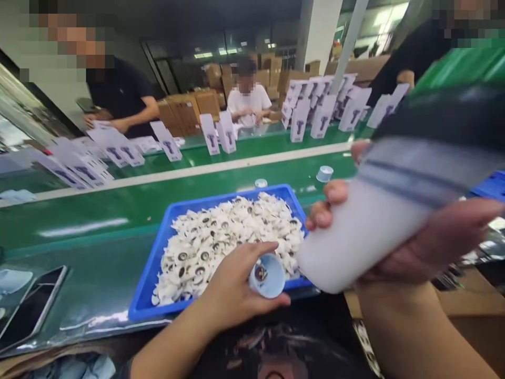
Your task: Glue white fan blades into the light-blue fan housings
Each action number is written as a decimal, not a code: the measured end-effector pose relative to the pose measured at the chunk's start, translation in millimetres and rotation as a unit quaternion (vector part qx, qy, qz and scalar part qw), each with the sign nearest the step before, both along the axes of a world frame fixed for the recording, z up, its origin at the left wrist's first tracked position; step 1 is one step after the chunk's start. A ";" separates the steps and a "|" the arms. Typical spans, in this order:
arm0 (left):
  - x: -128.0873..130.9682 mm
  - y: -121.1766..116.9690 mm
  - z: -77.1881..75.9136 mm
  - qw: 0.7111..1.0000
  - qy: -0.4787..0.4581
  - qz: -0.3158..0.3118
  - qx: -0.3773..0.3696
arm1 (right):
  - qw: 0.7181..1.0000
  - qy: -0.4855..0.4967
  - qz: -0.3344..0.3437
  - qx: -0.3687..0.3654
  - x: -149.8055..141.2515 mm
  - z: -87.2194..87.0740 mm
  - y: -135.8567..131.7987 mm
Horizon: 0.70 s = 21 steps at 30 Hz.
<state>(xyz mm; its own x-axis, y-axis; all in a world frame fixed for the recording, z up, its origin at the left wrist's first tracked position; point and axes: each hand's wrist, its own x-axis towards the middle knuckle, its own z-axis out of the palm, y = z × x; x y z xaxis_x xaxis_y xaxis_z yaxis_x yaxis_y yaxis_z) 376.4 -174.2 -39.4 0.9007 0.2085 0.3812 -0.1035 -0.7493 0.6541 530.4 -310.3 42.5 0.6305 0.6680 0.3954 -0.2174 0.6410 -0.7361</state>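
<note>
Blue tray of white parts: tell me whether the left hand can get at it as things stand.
Probably yes. The left hand hangs right at the blue tray near edge with nothing between, but its grip already holds a small cap.

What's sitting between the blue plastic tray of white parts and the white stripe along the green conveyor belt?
In the head view, a small pale blue cap on bare green belt, between blue tray and white stripe.

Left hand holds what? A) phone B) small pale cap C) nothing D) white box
B: the left hand pinches a small pale cap over the near edge of the blue tray, while the right hand carries a white bottle.
</note>
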 end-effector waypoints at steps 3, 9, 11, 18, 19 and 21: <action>25.8 -13.0 11.6 0.996 -0.067 -0.048 0.033 | 0.998 0.038 -0.019 -0.049 -9.2 17.5 10.2; 23.2 -24.5 9.2 0.993 -0.100 -0.046 0.034 | 0.997 -0.042 -0.020 -0.060 -15.3 10.7 2.7; 21.6 -26.1 7.8 0.994 -0.096 -0.038 0.020 | 0.994 -0.090 -0.026 -0.053 -16.3 4.3 1.1; 17.7 -26.4 10.1 0.998 -0.054 -0.027 -0.018 | 0.984 -0.125 -0.092 -0.086 -27.6 5.9 6.0; 16.1 -27.2 12.7 0.998 -0.046 -0.028 -0.033 | 0.988 -0.111 -0.075 -0.077 -28.8 6.4 6.7; 11.5 -28.6 19.4 0.996 -0.014 -0.043 -0.080 | 0.985 -0.123 -0.052 -0.107 -28.1 4.3 4.9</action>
